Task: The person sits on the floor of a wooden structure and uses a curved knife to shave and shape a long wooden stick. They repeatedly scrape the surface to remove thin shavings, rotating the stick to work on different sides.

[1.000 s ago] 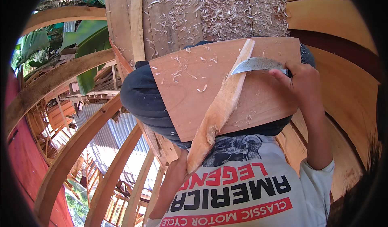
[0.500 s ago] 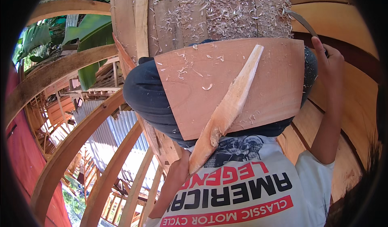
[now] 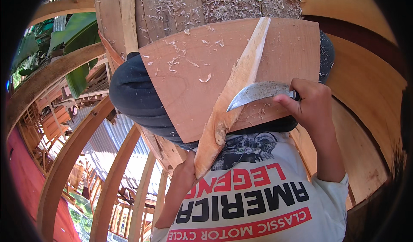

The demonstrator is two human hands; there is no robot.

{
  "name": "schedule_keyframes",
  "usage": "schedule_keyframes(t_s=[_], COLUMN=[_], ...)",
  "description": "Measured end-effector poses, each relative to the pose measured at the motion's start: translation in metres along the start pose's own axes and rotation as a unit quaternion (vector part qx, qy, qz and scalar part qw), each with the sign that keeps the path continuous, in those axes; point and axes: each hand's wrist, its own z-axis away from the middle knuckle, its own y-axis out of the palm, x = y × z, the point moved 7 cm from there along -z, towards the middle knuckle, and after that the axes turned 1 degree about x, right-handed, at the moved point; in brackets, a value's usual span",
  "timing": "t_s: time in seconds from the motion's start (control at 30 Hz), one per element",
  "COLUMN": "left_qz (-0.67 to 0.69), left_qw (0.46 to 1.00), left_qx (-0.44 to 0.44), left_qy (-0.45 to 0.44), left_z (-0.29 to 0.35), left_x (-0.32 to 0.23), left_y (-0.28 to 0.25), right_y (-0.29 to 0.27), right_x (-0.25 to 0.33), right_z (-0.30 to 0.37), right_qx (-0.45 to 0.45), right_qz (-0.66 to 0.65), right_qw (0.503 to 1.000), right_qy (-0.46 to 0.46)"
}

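Bright daylight falls evenly on the board (image 3: 202,82), with only soft shadows beneath it. The blade (image 3: 258,93) shows a dull glare. Focus is sharp at centre; beams (image 3: 64,173) bend strongly toward the black fisheye rim, slightly overexposed lower left.

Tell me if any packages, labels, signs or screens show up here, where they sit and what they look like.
No packages, signs or screens.
Shirt print: lower middle, on the white T-shirt; black and red block lettering, a red band, and a dark grey graphic above it.

support: flat wooden board (image 3: 185,82) on dark-clad lap | on it: wood stick (image 3: 232,95), scattered shavings (image 3: 176,61)
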Motion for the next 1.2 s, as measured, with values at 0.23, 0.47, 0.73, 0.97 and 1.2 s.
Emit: schedule_keyframes(t_s=[0.23, 0.47, 0.73, 0.97, 1.2], left_qz=[0.011, 0.016, 0.083, 0.105, 0.065], left_qw=[1.000, 1.000, 0.995, 0.991, 0.989], left_qx=[-0.018, -0.008, 0.035, 0.008, -0.115], left_qy=[0.013, 0.016, 0.038, 0.084, 0.072], left_z=[-0.001, -0.004, -0.006, -0.006, 0.017], left_x=[0.001, -0.001, -0.012, -0.019, -0.071], left_y=[-0.001, -0.004, -0.010, -0.018, -0.054], right_y=[-0.010, -0.028, 0.004, 0.001, -0.003], right_x=[-0.029, -0.098, -0.026, -0.013, -0.006], right_z=[-0.029, -0.046, -0.011, -0.019, -0.025], right_qx=[-0.058, -0.082, -0.028, -0.072, -0.056], right_qz=[0.049, 0.023, -0.133, -0.195, -0.500], right_qw=[0.994, 0.963, 0.985, 0.976, 0.864], right_qy=[0.079, 0.256, 0.109, 0.070, 0.024])
